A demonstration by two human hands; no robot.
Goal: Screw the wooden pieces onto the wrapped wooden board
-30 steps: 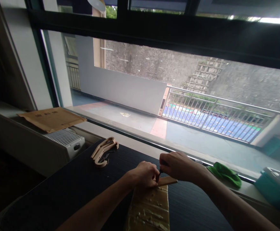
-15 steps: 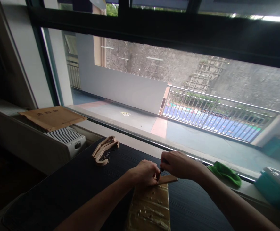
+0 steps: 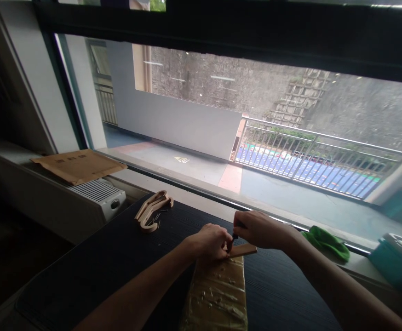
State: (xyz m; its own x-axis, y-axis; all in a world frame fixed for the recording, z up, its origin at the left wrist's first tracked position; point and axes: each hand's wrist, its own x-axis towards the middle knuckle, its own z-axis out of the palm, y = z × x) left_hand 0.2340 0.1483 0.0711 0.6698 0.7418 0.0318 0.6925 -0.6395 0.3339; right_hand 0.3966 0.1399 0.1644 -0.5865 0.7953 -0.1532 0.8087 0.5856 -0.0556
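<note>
My right hand (image 3: pixel 252 226) is closed around the dark handle of what looks like a screwdriver (image 3: pixel 234 237), which slants down toward my left fingers. My left hand (image 3: pixel 212 241) is closed in a pinch at the tool's lower end, pressing on a flat light wooden piece (image 3: pixel 244 250). Whether a screw sits between those fingers is hidden. The wooden piece lies across the far end of a block wrapped in brown tape (image 3: pixel 218 294), its right end sticking out past the block's edge. The tape is wrinkled and has several small marks.
On the black table (image 3: pixel 118 271), curved wooden pieces (image 3: pixel 152 210) lie at the back left beside several small screws (image 3: pixel 157 218). A brown paper envelope (image 3: pixel 80 165) rests on a radiator (image 3: pixel 107 195). By the window are a green cloth (image 3: pixel 327 243) and a teal container (image 3: pixel 397 262).
The view has shifted slightly, so the table things appear a little higher and to the right. Both hands keep their places at the wooden piece, with the tool still slanting between them.
</note>
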